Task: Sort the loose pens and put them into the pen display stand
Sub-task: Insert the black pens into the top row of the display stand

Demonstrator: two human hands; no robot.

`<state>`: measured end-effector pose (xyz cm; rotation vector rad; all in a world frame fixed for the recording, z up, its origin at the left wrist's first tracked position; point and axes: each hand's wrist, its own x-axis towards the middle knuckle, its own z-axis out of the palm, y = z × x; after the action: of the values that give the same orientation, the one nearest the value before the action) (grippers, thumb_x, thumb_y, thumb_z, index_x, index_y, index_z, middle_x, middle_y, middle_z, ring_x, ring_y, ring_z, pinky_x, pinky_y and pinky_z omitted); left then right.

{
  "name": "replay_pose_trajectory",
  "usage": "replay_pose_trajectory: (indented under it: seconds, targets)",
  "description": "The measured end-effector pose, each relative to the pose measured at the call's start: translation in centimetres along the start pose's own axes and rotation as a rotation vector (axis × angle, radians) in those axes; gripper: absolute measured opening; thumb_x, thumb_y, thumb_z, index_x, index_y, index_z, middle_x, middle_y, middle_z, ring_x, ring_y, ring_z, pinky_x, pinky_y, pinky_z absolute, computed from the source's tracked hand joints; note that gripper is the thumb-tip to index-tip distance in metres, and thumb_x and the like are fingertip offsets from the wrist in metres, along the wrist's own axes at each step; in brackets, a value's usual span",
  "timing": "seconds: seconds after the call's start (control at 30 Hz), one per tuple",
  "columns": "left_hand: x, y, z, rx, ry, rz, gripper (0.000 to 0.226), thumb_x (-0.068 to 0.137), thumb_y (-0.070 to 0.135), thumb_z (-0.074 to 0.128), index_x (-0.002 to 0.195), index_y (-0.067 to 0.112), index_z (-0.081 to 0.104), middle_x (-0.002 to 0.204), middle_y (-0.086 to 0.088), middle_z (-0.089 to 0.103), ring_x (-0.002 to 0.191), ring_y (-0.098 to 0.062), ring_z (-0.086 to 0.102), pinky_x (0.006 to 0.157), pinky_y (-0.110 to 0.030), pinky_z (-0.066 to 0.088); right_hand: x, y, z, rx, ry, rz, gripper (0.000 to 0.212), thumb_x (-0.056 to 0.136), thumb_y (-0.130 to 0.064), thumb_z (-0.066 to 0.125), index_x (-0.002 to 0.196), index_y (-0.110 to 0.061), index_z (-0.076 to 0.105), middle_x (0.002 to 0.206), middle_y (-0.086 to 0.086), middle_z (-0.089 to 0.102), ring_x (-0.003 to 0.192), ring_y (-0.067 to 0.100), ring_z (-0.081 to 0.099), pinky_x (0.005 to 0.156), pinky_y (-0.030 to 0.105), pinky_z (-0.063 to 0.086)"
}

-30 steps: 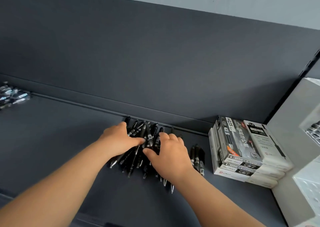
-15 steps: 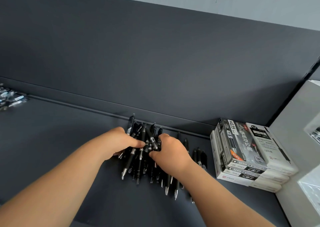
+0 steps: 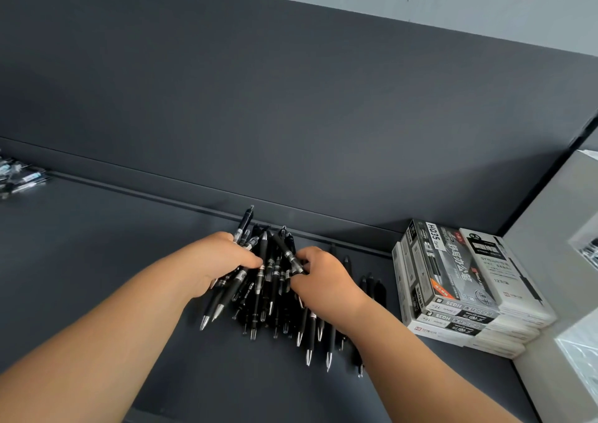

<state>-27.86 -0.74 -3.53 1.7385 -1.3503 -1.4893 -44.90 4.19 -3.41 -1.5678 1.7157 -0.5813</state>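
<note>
Left hand (image 3: 223, 261) and right hand (image 3: 323, 280) both grip bundle of black pens (image 3: 268, 280), tips pointing near; pen boxes (image 3: 459, 290) stacked right on dark shelf (image 3: 97, 244).

black pens (image 3: 268, 280), dark grey shelf (image 3: 97, 261)

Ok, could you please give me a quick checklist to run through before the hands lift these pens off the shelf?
1. Grip of left hand on pen bundle: ok.
2. Grip of right hand on the bundle's other side: ok.
3. Pens lined up parallel: not ok, several cross.
4. All loose pens gathered: not ok, stray pens lie apart beside the right hand.
5. Stacked pen boxes apart from the bundle: ok.
6. Display stand within reach: cannot tell, only a pale object shows at the right edge.
</note>
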Motion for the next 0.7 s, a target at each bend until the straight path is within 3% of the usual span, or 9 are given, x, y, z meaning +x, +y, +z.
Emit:
replay_pose_trajectory:
  seconds: [0.03, 0.07, 0.17, 0.23, 0.37, 0.53, 0.6, 0.7]
  targets:
    - [0.2, -0.2, -0.2, -0.001, -0.004, 0.005, 0.089, 0.049, 0.030, 0.083, 0.127, 0.006, 0.048, 0.127, -0.010, 0.056, 0.116, -0.026, 0.053, 0.104, -0.042, 0.039, -0.1, 0.0, -0.1, 0.019, 0.000, 0.000, 0.044, 0.084, -0.008, 0.046, 0.128, -0.014, 0.049, 0.094, 0.004, 0.063, 0.051, 0.008, 0.052, 0.044, 0.019, 0.040]
    - [0.3, -0.3, -0.2, -0.010, -0.002, 0.005, 0.082, 0.052, 0.028, 0.082, 0.125, 0.007, 0.051, 0.124, -0.011, 0.058, 0.114, -0.026, 0.054, 0.102, -0.042, 0.041, -0.2, 0.0, -0.2, 0.037, 0.002, 0.001, 0.043, 0.084, -0.008, 0.045, 0.126, -0.014, 0.050, 0.089, 0.004, 0.063, 0.049, 0.008, 0.050, 0.043, 0.019, 0.039]
    - [0.1, -0.2, -0.2, -0.049, 0.062, 0.034, 0.027, 0.080, 0.008, 0.068, 0.103, 0.006, 0.054, 0.103, -0.009, 0.058, 0.092, -0.022, 0.055, 0.079, -0.032, 0.043, -0.5, -0.2, -0.9, 0.061, 0.022, -0.009, 0.039, 0.084, -0.006, 0.044, 0.120, -0.017, 0.054, 0.078, 0.002, 0.060, 0.048, 0.009, 0.046, 0.045, 0.021, 0.039]
    - [0.1, 0.1, -0.1, -0.117, 0.089, 0.069, 0.012, 0.085, 0.001, 0.061, 0.093, 0.007, 0.053, 0.089, -0.009, 0.057, 0.074, -0.018, 0.055, 0.062, -0.029, 0.046, -0.9, -0.4, -1.5, 0.081, 0.038, -0.020, 0.040, 0.085, -0.006, 0.042, 0.121, -0.018, 0.054, 0.076, 0.002, 0.060, 0.049, 0.009, 0.047, 0.045, 0.020, 0.039]
    - [-1.3, 1.6, 0.2, -0.204, 0.106, 0.130, 0.008, 0.088, 0.003, 0.058, 0.091, 0.008, 0.054, 0.085, -0.008, 0.057, 0.071, -0.016, 0.057, 0.057, -0.027, 0.046, -2.0, -0.9, -2.7, 0.138, 0.076, -0.062, 0.033, 0.089, -0.004, 0.039, 0.113, -0.021, 0.055, 0.082, 0.005, 0.060, 0.066, 0.016, 0.051, 0.053, 0.025, 0.039]
    - [-4.0, 4.3, 2.0, -0.387, 0.002, 0.195, 0.011, 0.089, 0.000, 0.058, 0.092, 0.009, 0.052, 0.088, -0.010, 0.057, 0.068, -0.018, 0.063, 0.054, -0.028, 0.056, -3.7, -1.4, -5.3, 0.235, 0.112, -0.126, 0.032, 0.090, -0.001, 0.036, 0.108, -0.016, 0.058, 0.078, 0.003, 0.053, 0.063, 0.016, 0.046, 0.048, 0.021, 0.036]
    - [-5.2, 5.6, 3.2, -0.423, -0.012, 0.234, 0.012, 0.089, -0.002, 0.058, 0.093, 0.007, 0.052, 0.090, -0.011, 0.063, 0.065, -0.019, 0.064, 0.057, -0.031, 0.057, -4.5, -1.5, -6.6, 0.342, 0.101, -0.140, 0.036, 0.092, -0.001, 0.037, 0.112, -0.022, 0.059, 0.088, -0.002, 0.059, 0.064, 0.011, 0.052, 0.056, 0.020, 0.043]
    - [-6.5, 7.5, 5.5, -0.474, -0.005, 0.303, 0.013, 0.088, -0.002, 0.059, 0.097, 0.004, 0.052, 0.083, -0.010, 0.065, 0.054, -0.013, 0.057, 0.046, -0.025, 0.050, -5.8, -1.4, -8.9, 0.508, 0.067, -0.137, 0.036, 0.095, -0.001, 0.039, 0.102, -0.030, 0.058, 0.100, -0.003, 0.063, 0.066, 0.009, 0.055, 0.057, 0.018, 0.047]
